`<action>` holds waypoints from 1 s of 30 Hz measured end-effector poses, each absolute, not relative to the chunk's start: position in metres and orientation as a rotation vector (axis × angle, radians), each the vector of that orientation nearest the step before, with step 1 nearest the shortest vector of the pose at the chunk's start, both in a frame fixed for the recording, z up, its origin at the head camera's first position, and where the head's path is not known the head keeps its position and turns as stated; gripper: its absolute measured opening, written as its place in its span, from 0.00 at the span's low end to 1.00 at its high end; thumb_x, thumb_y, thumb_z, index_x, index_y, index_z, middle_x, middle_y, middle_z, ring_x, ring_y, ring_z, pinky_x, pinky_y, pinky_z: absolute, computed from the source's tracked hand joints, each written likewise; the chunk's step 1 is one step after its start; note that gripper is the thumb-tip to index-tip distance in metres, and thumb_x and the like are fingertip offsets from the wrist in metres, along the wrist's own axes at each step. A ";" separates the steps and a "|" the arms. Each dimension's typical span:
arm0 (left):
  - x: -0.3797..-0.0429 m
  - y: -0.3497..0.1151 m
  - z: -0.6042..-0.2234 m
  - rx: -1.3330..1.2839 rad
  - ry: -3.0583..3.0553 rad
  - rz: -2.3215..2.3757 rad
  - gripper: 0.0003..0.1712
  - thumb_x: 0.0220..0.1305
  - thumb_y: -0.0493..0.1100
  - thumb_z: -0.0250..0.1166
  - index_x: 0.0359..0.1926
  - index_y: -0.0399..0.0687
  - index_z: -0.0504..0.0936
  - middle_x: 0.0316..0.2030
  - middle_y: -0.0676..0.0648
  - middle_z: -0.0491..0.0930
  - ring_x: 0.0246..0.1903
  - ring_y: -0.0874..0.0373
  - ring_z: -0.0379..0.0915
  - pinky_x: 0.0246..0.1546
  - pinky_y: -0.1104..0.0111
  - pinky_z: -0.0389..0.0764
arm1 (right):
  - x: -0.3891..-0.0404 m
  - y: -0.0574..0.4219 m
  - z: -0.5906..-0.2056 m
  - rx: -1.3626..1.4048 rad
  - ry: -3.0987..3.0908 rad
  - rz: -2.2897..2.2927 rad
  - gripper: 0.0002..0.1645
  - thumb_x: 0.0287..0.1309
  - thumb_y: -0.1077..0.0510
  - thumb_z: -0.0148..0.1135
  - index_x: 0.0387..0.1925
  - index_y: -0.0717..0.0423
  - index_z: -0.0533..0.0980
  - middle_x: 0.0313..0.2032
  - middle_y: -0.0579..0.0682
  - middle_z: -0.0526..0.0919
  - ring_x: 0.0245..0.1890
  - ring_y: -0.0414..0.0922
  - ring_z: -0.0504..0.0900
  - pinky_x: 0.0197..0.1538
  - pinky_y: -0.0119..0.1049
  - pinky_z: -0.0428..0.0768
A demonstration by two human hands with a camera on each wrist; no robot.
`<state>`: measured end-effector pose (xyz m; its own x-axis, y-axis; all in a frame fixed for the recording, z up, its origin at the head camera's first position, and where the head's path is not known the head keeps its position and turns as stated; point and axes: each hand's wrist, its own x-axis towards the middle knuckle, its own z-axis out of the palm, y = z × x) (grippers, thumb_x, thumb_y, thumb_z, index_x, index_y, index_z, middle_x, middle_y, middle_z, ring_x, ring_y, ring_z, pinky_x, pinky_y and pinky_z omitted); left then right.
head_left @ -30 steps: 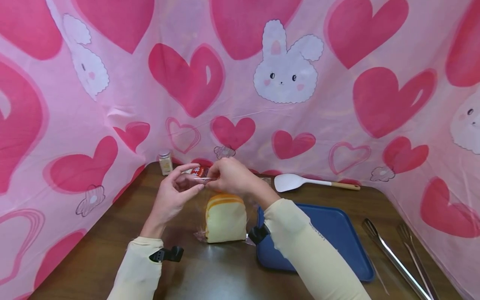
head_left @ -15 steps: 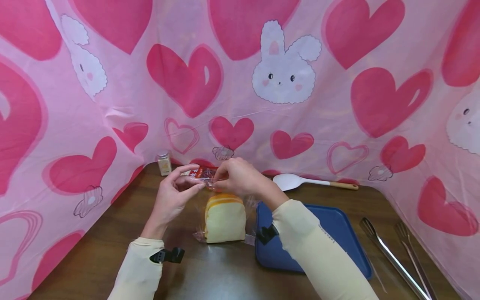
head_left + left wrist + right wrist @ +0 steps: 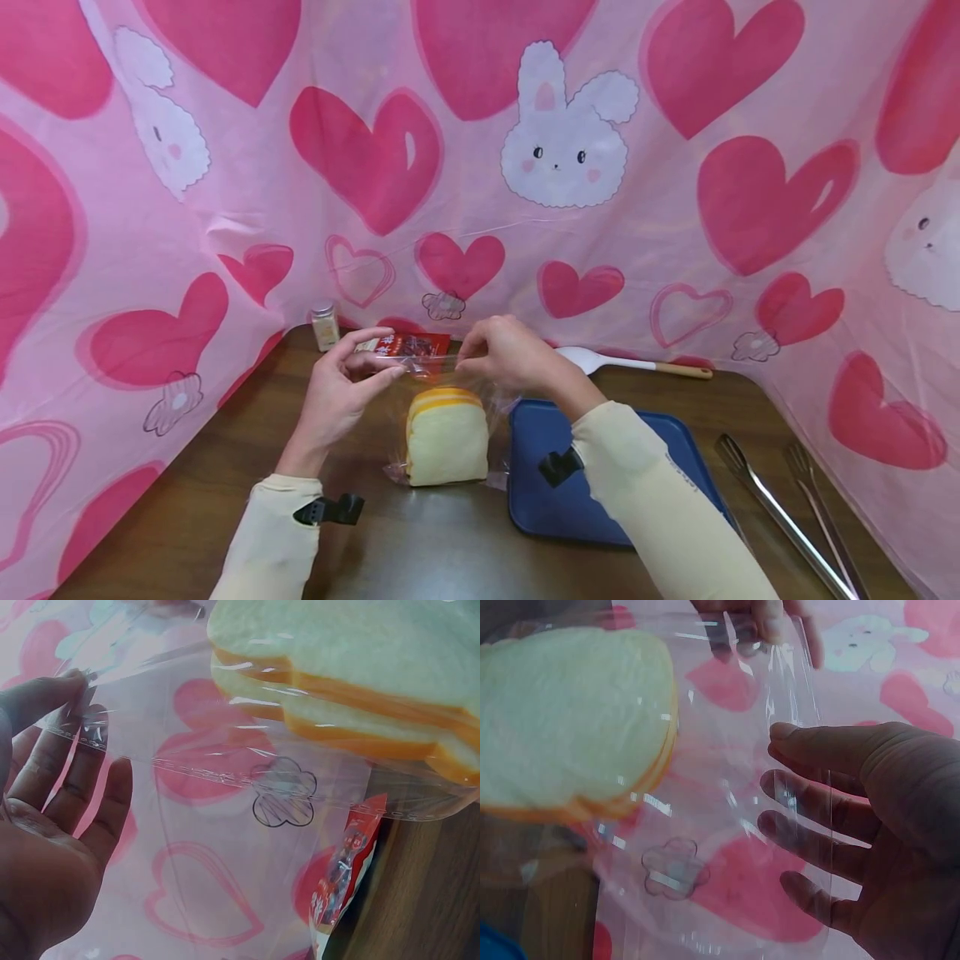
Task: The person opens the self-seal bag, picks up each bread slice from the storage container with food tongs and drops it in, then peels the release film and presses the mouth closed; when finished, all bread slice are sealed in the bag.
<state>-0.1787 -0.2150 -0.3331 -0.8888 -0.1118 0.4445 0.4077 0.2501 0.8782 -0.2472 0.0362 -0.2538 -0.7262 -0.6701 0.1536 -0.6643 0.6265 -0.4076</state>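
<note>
Thick bread slices point(image 3: 448, 442) with orange crusts stand inside a clear plastic bag point(image 3: 180, 766) on the dark wooden table. At the bag's upper left, my left hand point(image 3: 336, 402) pinches the film between thumb and fingertips; its other fingers are spread in the left wrist view. My right hand point(image 3: 513, 358) pinches the same upper edge farther right. Between the two hands the film is drawn fairly taut above the bread. In the right wrist view, the thumb and index finger of the right hand point(image 3: 885, 817) meet at the film, the other fingers lying behind it.
A red printed packet point(image 3: 423, 345) lies behind the bag, with a small lidded jar point(image 3: 326, 327) to its left. The white spatula point(image 3: 581, 359) lies at the back. On the right are a blue tray point(image 3: 543, 512), metal tongs point(image 3: 783, 512) and another long metal utensil point(image 3: 825, 512).
My right hand has slid to the right along the bag's upper edge, away from the left hand, which stays nearly in place. More of the red packet shows between them.
</note>
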 end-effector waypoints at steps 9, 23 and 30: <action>-0.180 -0.221 -0.336 -0.304 -2.082 -1.687 0.31 0.63 0.36 0.77 0.66 0.42 0.78 0.39 0.53 0.93 0.38 0.64 0.84 0.33 0.75 0.81 | -0.253 0.069 -0.258 -1.114 2.806 -0.774 0.06 0.62 0.55 0.76 0.39 0.50 0.90 0.33 0.43 0.89 0.37 0.43 0.82 0.39 0.33 0.85; -0.179 -0.224 -0.335 -0.266 -2.092 -1.695 0.31 0.64 0.36 0.76 0.66 0.42 0.78 0.37 0.64 0.91 0.38 0.63 0.82 0.36 0.75 0.84 | -0.258 0.110 -0.265 -0.975 2.744 -0.970 0.06 0.63 0.56 0.75 0.41 0.51 0.91 0.32 0.45 0.90 0.31 0.46 0.79 0.34 0.38 0.82; -0.180 -0.234 -0.334 -0.308 -2.191 -1.746 0.30 0.68 0.40 0.73 0.69 0.51 0.77 0.40 0.63 0.91 0.42 0.63 0.83 0.43 0.74 0.85 | -0.255 0.117 -0.270 -1.005 2.693 -1.078 0.10 0.66 0.59 0.72 0.48 0.53 0.90 0.39 0.48 0.92 0.37 0.46 0.84 0.39 0.39 0.87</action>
